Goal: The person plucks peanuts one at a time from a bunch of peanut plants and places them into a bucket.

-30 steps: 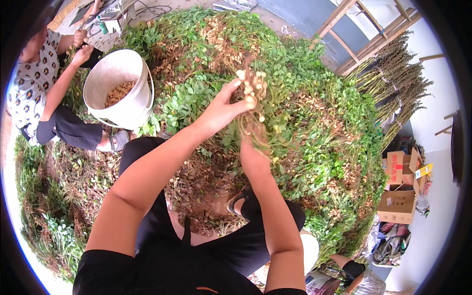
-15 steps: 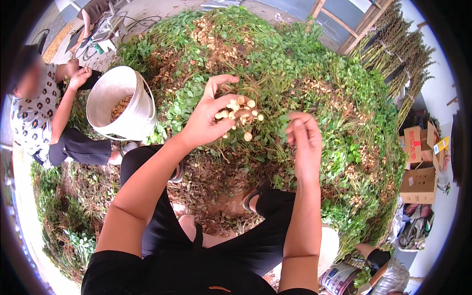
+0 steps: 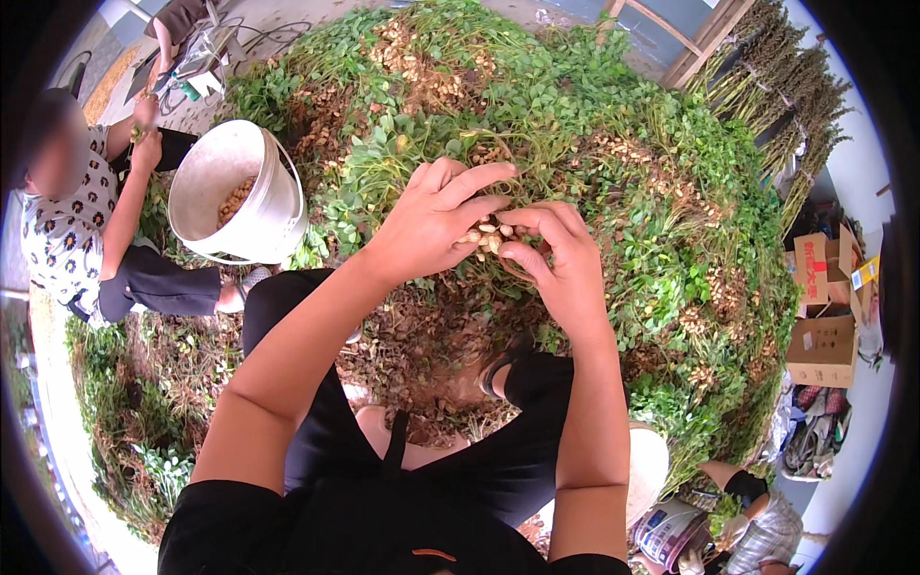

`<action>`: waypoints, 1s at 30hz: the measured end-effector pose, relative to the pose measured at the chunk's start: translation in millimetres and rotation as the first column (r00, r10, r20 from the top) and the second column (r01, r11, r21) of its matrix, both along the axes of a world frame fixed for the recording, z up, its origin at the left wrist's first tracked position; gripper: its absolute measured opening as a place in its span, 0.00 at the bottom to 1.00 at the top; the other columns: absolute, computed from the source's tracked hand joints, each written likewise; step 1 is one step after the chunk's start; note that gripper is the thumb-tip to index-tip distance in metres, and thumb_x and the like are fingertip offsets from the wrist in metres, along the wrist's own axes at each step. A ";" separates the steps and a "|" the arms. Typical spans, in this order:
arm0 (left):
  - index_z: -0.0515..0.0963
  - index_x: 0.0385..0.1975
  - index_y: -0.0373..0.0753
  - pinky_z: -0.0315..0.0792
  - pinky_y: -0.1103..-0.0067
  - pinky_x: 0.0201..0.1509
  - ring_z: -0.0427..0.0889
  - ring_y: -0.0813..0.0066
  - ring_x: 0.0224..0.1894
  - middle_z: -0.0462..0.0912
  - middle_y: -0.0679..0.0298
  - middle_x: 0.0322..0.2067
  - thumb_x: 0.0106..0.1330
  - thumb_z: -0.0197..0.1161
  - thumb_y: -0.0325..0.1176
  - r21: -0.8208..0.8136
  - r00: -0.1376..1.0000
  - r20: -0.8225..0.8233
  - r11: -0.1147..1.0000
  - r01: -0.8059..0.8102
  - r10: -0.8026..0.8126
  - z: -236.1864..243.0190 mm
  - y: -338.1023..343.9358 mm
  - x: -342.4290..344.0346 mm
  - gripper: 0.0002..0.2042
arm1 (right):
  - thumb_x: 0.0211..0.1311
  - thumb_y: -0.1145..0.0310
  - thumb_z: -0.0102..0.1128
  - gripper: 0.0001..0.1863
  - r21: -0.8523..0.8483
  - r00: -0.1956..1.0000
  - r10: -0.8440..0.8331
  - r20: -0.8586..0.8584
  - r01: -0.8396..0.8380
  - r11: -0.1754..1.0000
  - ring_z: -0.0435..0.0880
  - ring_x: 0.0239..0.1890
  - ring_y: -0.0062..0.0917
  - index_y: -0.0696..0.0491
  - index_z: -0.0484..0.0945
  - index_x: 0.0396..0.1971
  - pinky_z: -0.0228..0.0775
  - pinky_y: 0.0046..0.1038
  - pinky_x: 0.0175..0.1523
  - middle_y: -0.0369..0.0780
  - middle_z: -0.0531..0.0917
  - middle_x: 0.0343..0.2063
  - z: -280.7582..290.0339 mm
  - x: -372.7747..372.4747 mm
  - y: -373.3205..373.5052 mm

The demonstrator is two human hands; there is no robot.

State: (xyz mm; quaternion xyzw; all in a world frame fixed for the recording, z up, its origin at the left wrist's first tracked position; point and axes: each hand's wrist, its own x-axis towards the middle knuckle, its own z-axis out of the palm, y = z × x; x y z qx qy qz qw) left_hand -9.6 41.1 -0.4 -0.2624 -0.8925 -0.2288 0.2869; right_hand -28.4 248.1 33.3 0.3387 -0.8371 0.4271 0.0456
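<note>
A broad heap of green peanut plants [image 3: 652, 278] covers most of the floor, pods and roots showing in patches. At its left side sits a co-worker [image 3: 72, 220] in a patterned top and dark trousers, both hands raised together. Past the heap's far right corner lean bundles of dried stalks [image 3: 781, 105]. A white bucket [image 3: 273, 216] stands by the heap's left edge, next to the co-worker, with picked peanuts [image 3: 236, 201] low inside. Open cardboard boxes [image 3: 822, 350] sit just beyond the right edge. Over the middle of the heap, the person's left hand [image 3: 431, 220] grasps a peanut cluster [image 3: 492, 238], its upper fingers extended; the right hand [image 3: 565, 264] meets it, thumb and forefinger pinching at the pods. The cluster, pale and knobbly, is smallest, held between the two hands, partly covered by fingers.
</note>
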 end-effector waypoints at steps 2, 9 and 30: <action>0.80 0.47 0.42 0.68 0.67 0.54 0.71 0.61 0.48 0.68 0.68 0.64 0.48 0.71 0.33 -0.021 0.999 0.051 1.000 -0.011 0.013 -2.4 -0.5 0.3 0.22 | 0.58 0.71 0.68 0.12 -0.057 0.989 0.030 0.143 -0.022 0.998 0.81 0.38 0.29 0.52 0.81 0.42 0.73 0.28 0.43 0.38 0.79 0.39 -2.6 -2.0 2.0; 0.81 0.50 0.45 0.64 0.64 0.64 0.69 0.56 0.62 0.65 0.59 0.65 0.48 0.73 0.30 0.037 0.981 0.195 0.999 0.016 -0.023 -7.1 0.6 1.4 0.24 | 0.68 0.69 0.60 0.07 -0.092 0.982 0.033 0.187 -0.016 0.996 0.74 0.32 0.20 0.56 0.79 0.40 0.67 0.21 0.38 0.34 0.76 0.33 -18.1 -5.2 4.1; 0.69 0.32 0.35 0.71 0.59 0.44 0.79 0.47 0.29 0.78 0.51 0.21 0.60 0.62 0.35 0.103 0.905 0.391 0.970 -0.222 0.166 -28.7 11.4 -8.4 0.12 | 0.69 0.61 0.61 0.11 -0.177 0.971 -0.086 0.224 0.127 0.976 0.70 0.21 0.19 0.53 0.74 0.40 0.63 0.24 0.26 0.32 0.73 0.21 -19.1 0.3 -6.4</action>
